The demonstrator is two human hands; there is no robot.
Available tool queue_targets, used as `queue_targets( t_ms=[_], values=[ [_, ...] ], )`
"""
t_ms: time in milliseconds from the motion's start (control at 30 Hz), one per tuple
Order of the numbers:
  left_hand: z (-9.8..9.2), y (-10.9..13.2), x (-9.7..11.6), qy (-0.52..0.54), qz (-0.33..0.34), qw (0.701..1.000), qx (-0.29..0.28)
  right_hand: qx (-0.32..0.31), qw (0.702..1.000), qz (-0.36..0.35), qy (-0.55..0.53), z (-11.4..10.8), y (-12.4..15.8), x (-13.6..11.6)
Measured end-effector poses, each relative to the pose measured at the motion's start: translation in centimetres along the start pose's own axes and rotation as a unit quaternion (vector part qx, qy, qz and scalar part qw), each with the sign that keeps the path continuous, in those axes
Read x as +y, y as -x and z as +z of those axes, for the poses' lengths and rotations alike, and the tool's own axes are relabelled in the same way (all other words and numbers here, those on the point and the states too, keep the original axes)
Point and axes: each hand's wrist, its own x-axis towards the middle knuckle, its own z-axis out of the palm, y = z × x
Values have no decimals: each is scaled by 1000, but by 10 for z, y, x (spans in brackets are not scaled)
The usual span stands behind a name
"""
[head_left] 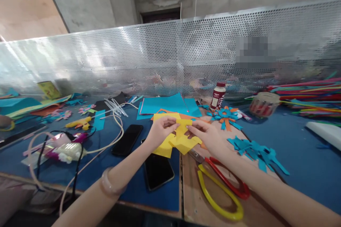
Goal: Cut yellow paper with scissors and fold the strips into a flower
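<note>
A cut piece of yellow paper is stretched between my two hands above the table. My left hand pinches its left edge between thumb and fingers, and my right hand grips the right edge the same way. More yellow paper hangs or lies just beneath, with orange sheets partly hidden behind it. Under my right forearm rest large scissors with one red handle and one yellow handle. Their blades are mostly covered. Below my left hand lies a black phone, and another phone is to its left.
A yellow glue gun and tangled cables occupy the left side. Blue paper sheets lie at the back. Blue paper cutouts, a dark red bottle and colourful pipe cleaners are to the right. A perforated metal screen stands behind.
</note>
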Motion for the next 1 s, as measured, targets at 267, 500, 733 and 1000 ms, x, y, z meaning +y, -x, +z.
queue_targets(
  t_ms=[267,500,733,1000],
  values=[
    [3,6,5,-17,46,998,-38,35,996,-74,23,6,9,-7],
    [7,12,9,-78,97,990,-65,60,984,-118,123,12,17,-10],
    [7,14,7,-42,98,992,-61,80,991,-87,58,14,15,-6],
    [6,15,8,-62,129,989,-35,113,982,-118,97,12,20,-7]
  ],
)
